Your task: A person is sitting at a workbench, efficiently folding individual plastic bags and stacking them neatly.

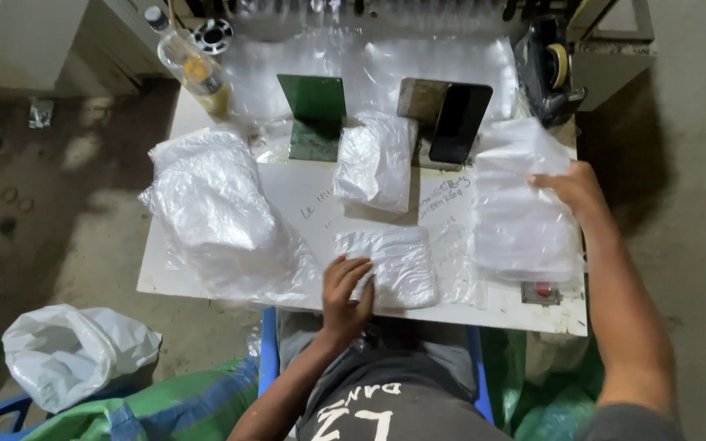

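My left hand [345,290] rests flat, fingers apart, on the near left edge of a small folded stack of clear plastic bags [398,261] at the front of the white table [206,282]. At the far right, my right hand [572,189] grips the top right corner of a taller pile of clear plastic bags [520,220]. Another bundle of bags [376,159] stands between a green metal bracket [314,114] and a dark metal bracket [449,118] at the middle back.
A big crumpled heap of clear plastic [218,212] covers the table's left side. A plastic bottle [194,65] lies at the back left, a tape dispenser [551,69] at the back right. A white sack [71,351] sits on the floor to the left.
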